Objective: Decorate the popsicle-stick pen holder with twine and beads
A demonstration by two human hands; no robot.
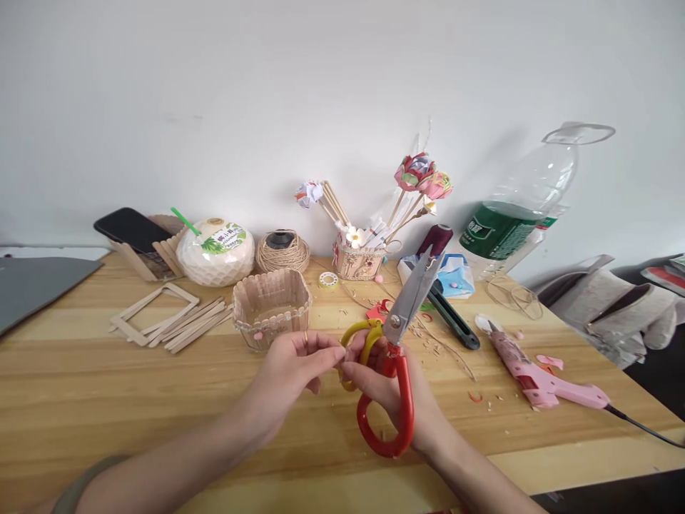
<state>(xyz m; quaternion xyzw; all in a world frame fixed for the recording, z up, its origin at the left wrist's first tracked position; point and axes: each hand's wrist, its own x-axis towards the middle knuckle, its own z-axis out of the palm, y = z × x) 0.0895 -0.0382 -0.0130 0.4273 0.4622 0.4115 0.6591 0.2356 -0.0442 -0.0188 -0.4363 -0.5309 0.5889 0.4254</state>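
Note:
My right hand (pixel 393 389) grips red-handled scissors (pixel 400 335) whose steel blades point up and away, tips close together. My left hand (pixel 297 364) meets it at the fingertips, and both pinch a curled yellow strip (pixel 359 335) that loops just left of the scissors' pivot. Both hands hover low over the wooden table (pixel 160 400), in front of a small basket made of wooden sticks (pixel 272 307).
A pink glue gun (pixel 540 382) with its cord lies at right, a black utility knife (pixel 452 318) behind the scissors. Loose wooden sticks and a stick frame (pixel 171 318) lie at left. A twine ball (pixel 282 251), flower holder (pixel 359 260) and plastic bottle (pixel 516 214) stand at the back.

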